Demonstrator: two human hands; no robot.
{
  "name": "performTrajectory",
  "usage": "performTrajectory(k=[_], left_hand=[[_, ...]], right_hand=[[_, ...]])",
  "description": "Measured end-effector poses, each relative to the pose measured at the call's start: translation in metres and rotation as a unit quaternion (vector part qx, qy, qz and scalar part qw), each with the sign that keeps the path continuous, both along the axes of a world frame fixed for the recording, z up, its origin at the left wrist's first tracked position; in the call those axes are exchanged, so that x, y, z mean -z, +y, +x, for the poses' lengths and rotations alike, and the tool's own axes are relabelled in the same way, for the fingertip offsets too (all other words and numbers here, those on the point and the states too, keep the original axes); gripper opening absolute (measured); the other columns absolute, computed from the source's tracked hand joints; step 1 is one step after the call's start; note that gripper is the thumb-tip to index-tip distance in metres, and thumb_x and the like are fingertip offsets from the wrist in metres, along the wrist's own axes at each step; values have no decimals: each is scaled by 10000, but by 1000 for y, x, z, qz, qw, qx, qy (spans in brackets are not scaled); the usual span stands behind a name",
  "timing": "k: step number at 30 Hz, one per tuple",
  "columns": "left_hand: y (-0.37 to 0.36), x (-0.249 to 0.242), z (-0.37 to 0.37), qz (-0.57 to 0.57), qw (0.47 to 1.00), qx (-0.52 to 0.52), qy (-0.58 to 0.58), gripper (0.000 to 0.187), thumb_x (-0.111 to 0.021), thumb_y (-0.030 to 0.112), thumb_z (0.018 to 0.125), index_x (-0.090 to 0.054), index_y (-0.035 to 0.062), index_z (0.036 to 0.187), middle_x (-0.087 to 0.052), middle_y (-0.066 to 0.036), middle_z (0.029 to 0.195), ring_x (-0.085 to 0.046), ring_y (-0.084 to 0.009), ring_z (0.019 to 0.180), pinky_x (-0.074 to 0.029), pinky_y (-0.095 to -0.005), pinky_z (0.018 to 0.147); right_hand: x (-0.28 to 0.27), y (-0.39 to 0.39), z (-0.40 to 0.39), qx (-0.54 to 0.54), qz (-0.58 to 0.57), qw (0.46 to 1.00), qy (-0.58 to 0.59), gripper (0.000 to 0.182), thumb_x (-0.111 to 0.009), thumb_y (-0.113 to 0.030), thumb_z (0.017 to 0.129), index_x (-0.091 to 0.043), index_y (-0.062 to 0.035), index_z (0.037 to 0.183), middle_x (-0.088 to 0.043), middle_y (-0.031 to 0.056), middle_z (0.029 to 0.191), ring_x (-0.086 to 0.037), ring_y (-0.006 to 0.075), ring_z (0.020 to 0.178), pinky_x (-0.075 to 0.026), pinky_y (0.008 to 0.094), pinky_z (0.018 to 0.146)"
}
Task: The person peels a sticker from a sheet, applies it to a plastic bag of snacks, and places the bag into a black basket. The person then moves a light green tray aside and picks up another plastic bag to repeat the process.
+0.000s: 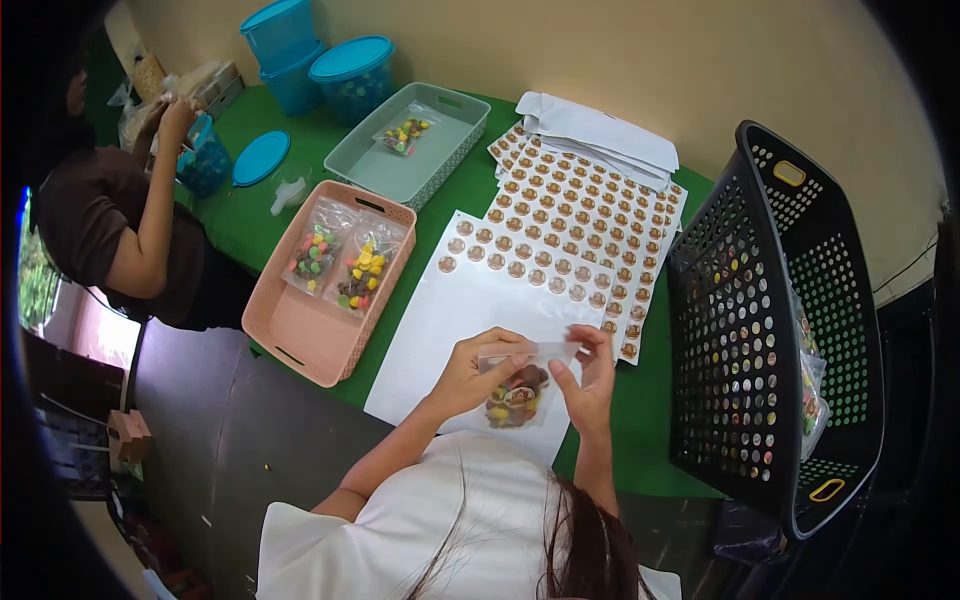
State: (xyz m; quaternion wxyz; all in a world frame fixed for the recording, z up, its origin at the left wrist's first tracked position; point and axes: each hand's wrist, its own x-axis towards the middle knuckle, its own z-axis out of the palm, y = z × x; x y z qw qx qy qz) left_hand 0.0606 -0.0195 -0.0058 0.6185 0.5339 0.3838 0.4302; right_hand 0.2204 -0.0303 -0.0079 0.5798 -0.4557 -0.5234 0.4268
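Note:
A clear plastic bag of candies [515, 403], with a round sticker on its front, is held up near my chest. My left hand [468, 375] grips the bag's upper left edge between thumb and fingers. At the upper right corner, my right hand [590, 385] has its thumb against the front, with the fingers curled behind. Beyond the bag lies a sheet of round brown stickers [430, 330], its near part bare white. More sticker sheets [590, 200] are stacked behind it.
Left of the sheets, a pink basket [265, 325] holds two candy bags; a grey-green basket [350, 160] holds another. A tall black basket [690, 400] with bags inside stands right. Blue tubs [355, 75] and a loose lid [261, 158] are at the back. A co-worker [110, 220] stands far left.

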Motion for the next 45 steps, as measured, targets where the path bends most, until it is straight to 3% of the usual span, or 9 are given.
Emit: performTrajectory(k=[4,13,18,20,26,30,35,41,45], left_hand=[[-1,-2,7,65,995,-69,9,84,-615,93,721,-601,19,759,-557,-53,799,-530,-101,756,-426,-235,677],[4,6,2,69,990,-68,102,196,-712,60,598,-528,25,539,-536,-60,652,-507,-89,615,-377,-206,553],[5,13,0,95,991,-60,75,135,-692,80,636,-572,19,623,-532,-39,667,-498,-75,611,-387,-194,551],[6,14,1,77,995,-62,24,106,-677,77,655,-593,13,657,-541,-41,686,-508,-77,628,-399,-197,566],[0,2,2,-19,997,-46,-65,240,-609,112,736,-565,0,943,-582,-61,861,-549,-102,734,-436,-219,630],[-1,5,-2,-42,991,93,87,310,-588,89,751,-503,-26,1026,-569,-75,894,-541,-109,788,-456,-234,658],[4,9,-1,-57,998,27,-3,306,-580,82,757,-494,-44,1021,-555,-88,925,-542,-120,785,-458,-231,667],[2,14,3,-23,1000,4,-8,311,-592,136,757,-507,-36,1002,-556,-78,920,-536,-103,763,-447,-219,642],[3,15,2,-20,1000,-6,12,244,-603,164,752,-520,-5,906,-561,-51,838,-530,-84,750,-439,-215,638]], right_hand=[[1,-3,1,-106,3,994,-33,169,-571,-30,725,-554,10,888,-529,95,885,-514,156,798,-410,259,722],[-10,-7,12,-6,49,977,-209,64,-616,-51,693,-590,8,696,-550,64,642,-527,116,601,-399,223,543],[-8,-8,14,-9,26,979,-201,114,-631,-56,693,-542,-4,644,-543,39,634,-517,94,557,-406,218,514],[7,-6,14,-39,-63,994,81,159,-628,-71,716,-491,-25,648,-525,20,626,-510,75,545,-415,205,496],[3,6,9,106,-109,968,200,154,-590,-104,762,-458,-43,711,-507,10,631,-506,60,552,-420,197,491],[14,5,7,82,-49,979,180,116,-569,-125,778,-494,-41,808,-542,22,693,-517,70,620,-418,195,535],[8,-4,0,-52,-73,991,101,334,-616,-116,735,-491,34,1005,-564,69,897,-524,95,770,-433,208,676],[7,-7,1,-54,-143,979,135,317,-638,-87,712,-515,33,978,-554,80,865,-529,100,789,-441,221,695],[4,-11,-3,-89,-130,980,123,308,-649,-82,697,-523,44,948,-522,49,772,-535,86,682,-467,179,499]])
